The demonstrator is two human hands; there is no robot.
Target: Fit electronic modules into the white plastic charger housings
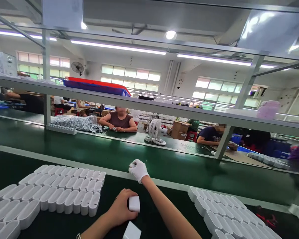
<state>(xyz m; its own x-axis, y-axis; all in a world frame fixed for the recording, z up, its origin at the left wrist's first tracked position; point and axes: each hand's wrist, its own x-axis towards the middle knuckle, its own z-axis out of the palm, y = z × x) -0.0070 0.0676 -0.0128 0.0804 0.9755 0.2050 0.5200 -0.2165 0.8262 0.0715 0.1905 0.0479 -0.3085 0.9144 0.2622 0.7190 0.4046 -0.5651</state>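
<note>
My left hand, bare, is closed round a small white plastic piece with rounded corners. Close below it, at the bottom of the view, stands a similar white block. Farther forward, my right hand wears a white glove and reaches over the pale rail at the edge of the green belt. Its fingers are curled in; whatever they hold, if anything, is hidden. Rows of white oval open-topped housings stand on the dark bench to the left. More white housings are lined up at the right.
A long green conveyor belt runs across ahead of me. Above it is a shelf with red and blue trays, held by metal posts. Across the belt, co-workers sit near a white fan. Red-handled pliers lie at right.
</note>
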